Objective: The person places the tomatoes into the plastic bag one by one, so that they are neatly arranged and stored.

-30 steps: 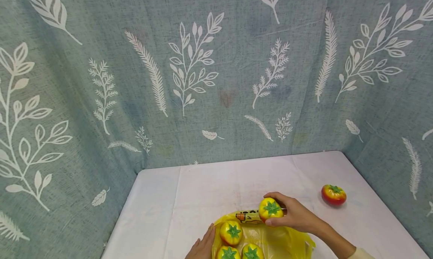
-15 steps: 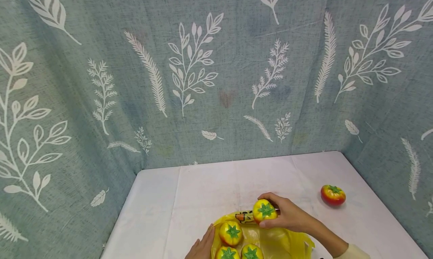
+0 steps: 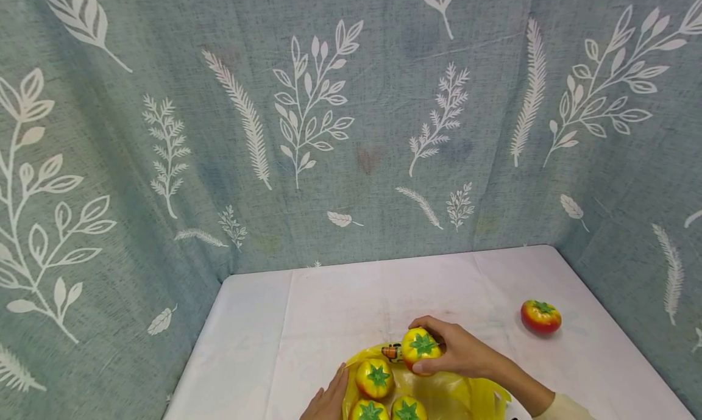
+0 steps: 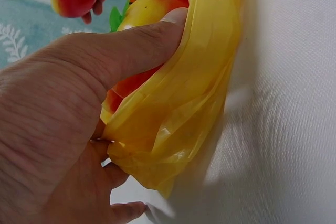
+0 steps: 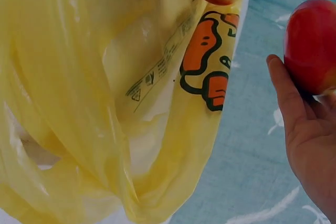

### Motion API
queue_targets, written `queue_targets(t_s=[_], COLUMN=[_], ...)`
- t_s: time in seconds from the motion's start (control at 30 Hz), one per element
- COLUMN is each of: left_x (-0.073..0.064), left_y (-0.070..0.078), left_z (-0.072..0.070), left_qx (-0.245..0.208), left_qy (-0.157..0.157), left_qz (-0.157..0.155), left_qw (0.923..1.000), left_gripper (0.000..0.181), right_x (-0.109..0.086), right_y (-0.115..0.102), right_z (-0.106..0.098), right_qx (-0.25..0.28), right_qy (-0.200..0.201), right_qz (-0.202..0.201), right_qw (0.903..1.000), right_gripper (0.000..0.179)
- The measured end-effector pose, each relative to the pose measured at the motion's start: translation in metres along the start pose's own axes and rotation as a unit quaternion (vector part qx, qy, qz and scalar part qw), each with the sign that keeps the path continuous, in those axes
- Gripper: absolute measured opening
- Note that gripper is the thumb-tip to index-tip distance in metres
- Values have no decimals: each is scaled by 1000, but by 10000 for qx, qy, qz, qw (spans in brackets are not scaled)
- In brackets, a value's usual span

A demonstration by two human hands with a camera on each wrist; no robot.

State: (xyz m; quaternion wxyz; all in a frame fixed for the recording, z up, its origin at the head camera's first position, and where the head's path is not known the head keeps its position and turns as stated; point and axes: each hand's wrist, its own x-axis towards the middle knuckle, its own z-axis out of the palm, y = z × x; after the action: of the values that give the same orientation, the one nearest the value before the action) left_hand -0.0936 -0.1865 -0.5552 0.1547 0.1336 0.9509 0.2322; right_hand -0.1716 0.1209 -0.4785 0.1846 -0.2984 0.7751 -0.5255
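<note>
My right hand (image 3: 460, 350) grips a red-and-yellow artificial tomato (image 3: 422, 347) with a green star-shaped top, its thumb in front and fingers behind. It is held above the far edge of an open yellow plastic bag (image 3: 446, 398). Inside the bag, at its left side, sit several similar tomatoes (image 3: 375, 377). My left hand (image 3: 327, 397) is at the bag's left edge. In the left wrist view its thumb lies inside the rim against a tomato, with fingers outside, pinching the bag wall (image 4: 205, 72). The right wrist view shows the held tomato (image 5: 314, 45) apart from the bag.
Another red-and-yellow tomato (image 3: 540, 317) lies on the white-covered table (image 3: 307, 310) at the right. Green curtains (image 3: 351, 133) with white leaf patterns stand behind and along both sides. The bag's loose handle (image 3: 500, 395) spreads to the right.
My right hand has carried the tomato left and slightly nearer, over the bag's far edge toward the tomatoes inside. My left hand has stayed at the bag's edge.
</note>
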Motion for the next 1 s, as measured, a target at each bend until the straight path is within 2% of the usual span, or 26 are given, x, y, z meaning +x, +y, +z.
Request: queue_targets(t_s=[0.5, 0.7, 1.0], left_x=[-1, -1, -1], left_y=[-3, -1, 1], left_z=[0, -1, -2], left_qx=[84, 26, -103], left_qy=[82, 67, -14], left_qz=[111, 79, -15], left_qw=[9999, 9999, 9999], left_gripper=[112, 113, 112], right_x=[6, 10, 14], right_y=[1, 4, 11], right_z=[10, 13, 20], right_qx=[163, 14, -126], right_qy=[-245, -297, -458], right_qz=[-29, -134, 42], right_qw=[9996, 9995, 9989], right_gripper=[45, 46, 44])
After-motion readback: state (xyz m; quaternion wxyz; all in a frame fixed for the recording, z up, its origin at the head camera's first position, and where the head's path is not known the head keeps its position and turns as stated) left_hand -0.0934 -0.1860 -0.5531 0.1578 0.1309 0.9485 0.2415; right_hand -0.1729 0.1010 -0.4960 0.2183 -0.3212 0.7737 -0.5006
